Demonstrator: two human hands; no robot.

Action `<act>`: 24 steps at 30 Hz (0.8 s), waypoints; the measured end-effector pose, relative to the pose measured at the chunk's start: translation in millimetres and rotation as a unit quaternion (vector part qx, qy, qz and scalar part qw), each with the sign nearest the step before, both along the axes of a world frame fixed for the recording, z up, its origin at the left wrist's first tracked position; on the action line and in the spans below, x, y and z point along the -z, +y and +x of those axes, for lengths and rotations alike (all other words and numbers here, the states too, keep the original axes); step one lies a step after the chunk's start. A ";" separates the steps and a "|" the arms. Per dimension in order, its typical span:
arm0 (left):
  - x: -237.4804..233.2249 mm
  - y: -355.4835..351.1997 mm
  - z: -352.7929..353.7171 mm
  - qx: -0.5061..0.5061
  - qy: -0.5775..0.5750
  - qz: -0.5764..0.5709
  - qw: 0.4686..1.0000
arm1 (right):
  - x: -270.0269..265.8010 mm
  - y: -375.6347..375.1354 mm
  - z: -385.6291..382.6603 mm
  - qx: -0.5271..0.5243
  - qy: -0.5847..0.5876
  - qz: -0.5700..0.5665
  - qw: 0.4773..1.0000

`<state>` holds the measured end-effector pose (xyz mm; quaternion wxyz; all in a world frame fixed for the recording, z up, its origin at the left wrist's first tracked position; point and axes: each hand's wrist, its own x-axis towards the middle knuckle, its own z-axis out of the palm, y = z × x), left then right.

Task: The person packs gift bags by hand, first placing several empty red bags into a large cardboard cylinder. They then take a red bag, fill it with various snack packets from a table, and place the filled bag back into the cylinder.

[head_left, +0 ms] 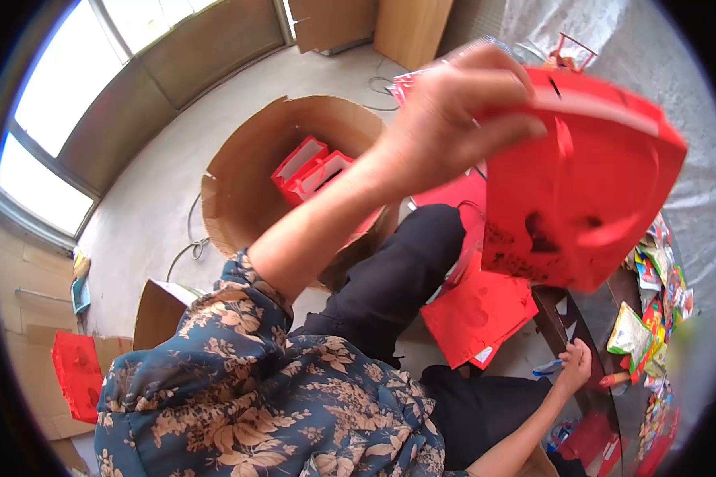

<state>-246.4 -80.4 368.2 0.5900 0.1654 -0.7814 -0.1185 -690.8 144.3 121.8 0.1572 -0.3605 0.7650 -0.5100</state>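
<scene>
A red gift bag (581,191) with dark printed marks hangs tilted from my left hand (461,111), raised at the upper middle. Its thumb and fingers close on the bag near the top edge, and motion smears both. Clear plastic shows by the fingers. My right hand (574,364) is lower right, beside a dark bench edge, fingers loosely curled and apart with nothing seen in them. More flat red bags (481,310) lie below the lifted one, by my knees.
A large open cardboard box (247,147) stands to my left with red bags (314,171) inside. Colourful snack packets (652,334) are heaped along the right. Another red bag (77,375) rests by cardboard at far left. Cords (191,246) lie on the floor.
</scene>
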 end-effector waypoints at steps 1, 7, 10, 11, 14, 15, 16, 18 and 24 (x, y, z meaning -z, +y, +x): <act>-6.1 -3.7 18.1 -0.015 0.011 0.002 1.000 | 3.1 1.5 -3.8 -0.006 -0.002 0.000 1.000; -4.7 -4.9 122.2 -0.144 0.026 0.030 0.989 | 3.5 4.5 -10.1 -0.013 0.011 0.012 1.000; 6.9 9.3 156.7 -0.344 -0.075 0.005 0.936 | 10.3 2.6 -17.5 -0.027 0.026 0.019 0.999; 16.6 10.0 168.1 -0.390 -0.114 -0.018 0.914 | 9.8 2.1 -17.8 -0.027 0.027 0.023 0.999; 45.6 17.6 191.8 -0.464 -0.171 -0.022 0.869 | 9.0 1.4 -17.6 -0.034 0.032 0.031 0.998; 56.1 19.8 201.0 -0.487 -0.189 -0.021 0.853 | 8.4 1.4 -17.3 -0.035 0.035 0.035 0.998; 66.9 21.9 211.3 -0.509 -0.200 -0.009 0.837 | 6.8 1.2 -15.8 -0.033 0.036 0.041 0.998; 88.1 26.7 232.4 -0.552 -0.220 0.016 0.804 | 3.0 1.3 -11.6 -0.027 0.040 0.054 0.997; 138.0 42.4 272.2 -0.627 -0.254 0.105 0.729 | 5.0 -1.4 -12.8 -0.041 0.046 0.069 0.996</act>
